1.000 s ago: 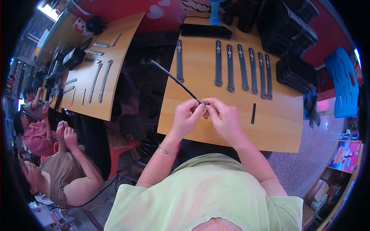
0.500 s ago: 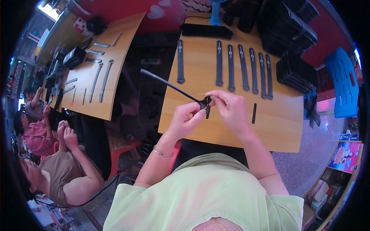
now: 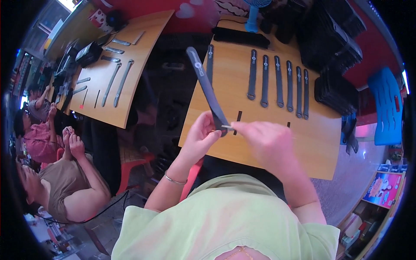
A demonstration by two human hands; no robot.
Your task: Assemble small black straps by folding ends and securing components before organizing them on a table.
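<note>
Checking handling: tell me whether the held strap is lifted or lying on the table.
Lifted: the dark strap rises from the left hand, angled above the wooden table.

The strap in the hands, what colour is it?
Dark grey strap, with a small pale round mark near its far end; head view.

Light wooden worktop: a row of six dark grey straps lies side by side at its far part. A long black bar lies beyond them at the far edge. Stacked black trays occupy the far right corner. Two short black pieces lie nearer.
</note>
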